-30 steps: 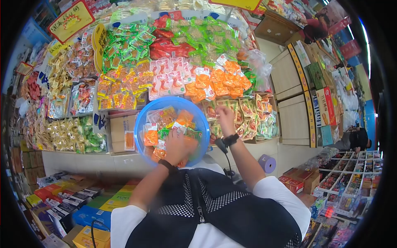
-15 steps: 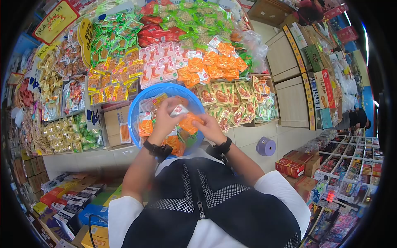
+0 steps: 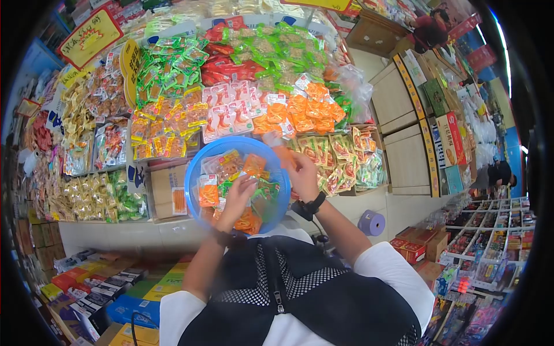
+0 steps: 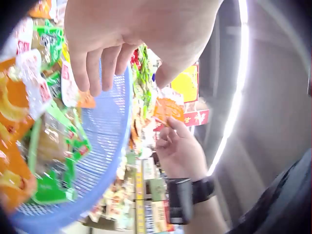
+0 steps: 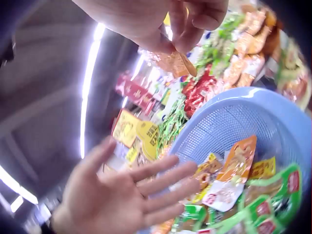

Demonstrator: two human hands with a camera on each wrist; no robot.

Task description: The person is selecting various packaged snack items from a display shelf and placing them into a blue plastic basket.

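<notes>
Over the blue basket (image 3: 242, 140) of snack packets (image 3: 229, 165), the left hand (image 3: 236, 196) spreads its fingers, while the right hand (image 3: 303, 173) pinches an orange packet (image 3: 283, 154) above the rim.

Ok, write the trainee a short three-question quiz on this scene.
1. True or false: the left grip holds a packet.
2. What does the right grip pinch? A) green packet B) orange packet C) box
3. What colour is the basket?
Key: 1 false, it is open over the basket; 2 B; 3 blue.
</notes>
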